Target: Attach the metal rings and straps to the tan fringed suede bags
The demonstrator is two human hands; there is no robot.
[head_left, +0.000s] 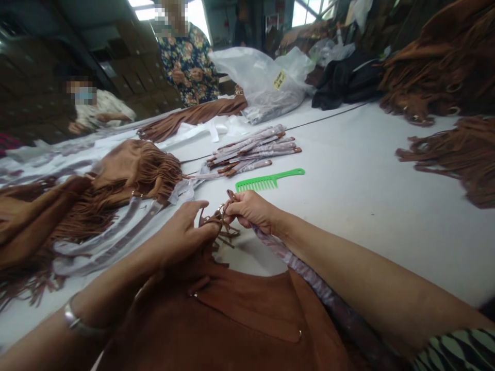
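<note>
A brown suede bag [247, 309] with fringe lies in front of me at the bottom of the view. My left hand [193, 226] is closed around thin brown fringe strips and a small metal ring at the bag's upper edge. Against it, my right hand [253, 210] pinches the end of a strap [305, 273] wrapped in clear plastic, which runs down under my right forearm. A small brown tab sticks up above the right fingertips. Just beyond the hands, a green comb [288, 175] lies on the white table [348, 206].
Plastic-wrapped straps [255, 149] are piled past the comb. Brown fringed bags [131, 165] lie on the left, more brown fringed pieces [456, 154] on the right. Farther back are a clear plastic bag [263, 82], black cloth [344, 77] and two people.
</note>
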